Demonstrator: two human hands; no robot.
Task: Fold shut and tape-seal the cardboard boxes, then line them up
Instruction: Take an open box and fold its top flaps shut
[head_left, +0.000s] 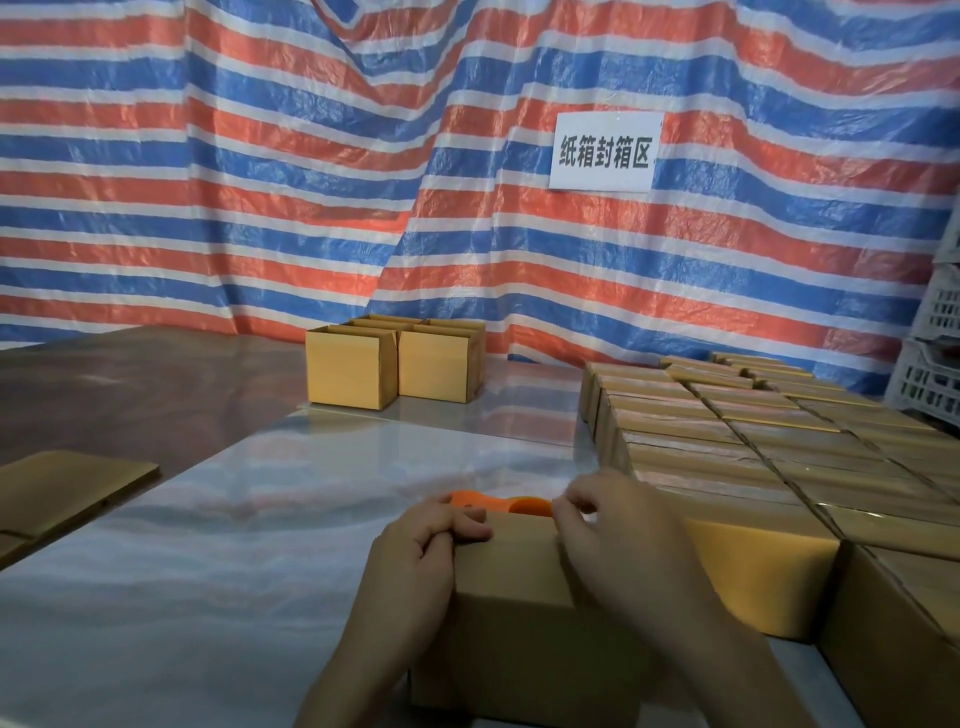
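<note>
A closed cardboard box (519, 597) lies in front of me on the table. My left hand (423, 556) grips its left end, with curled fingers on the top. The curled fingers of my right hand (613, 530) pinch at the far top edge, apparently on clear tape that is hard to make out. An orange tape dispenser (530, 505) lies just behind the box, between my hands and partly hidden by them. Several sealed boxes (737, 441) stand in tight rows to the right. At the back, a few open boxes (395, 364) are grouped together.
The table (208, 571) has a glossy plastic cover. Flat cardboard sheets (57, 488) lie at its left edge. White plastic crates (930, 358) are stacked at the far right. A striped tarp with a white sign (605, 152) hangs behind.
</note>
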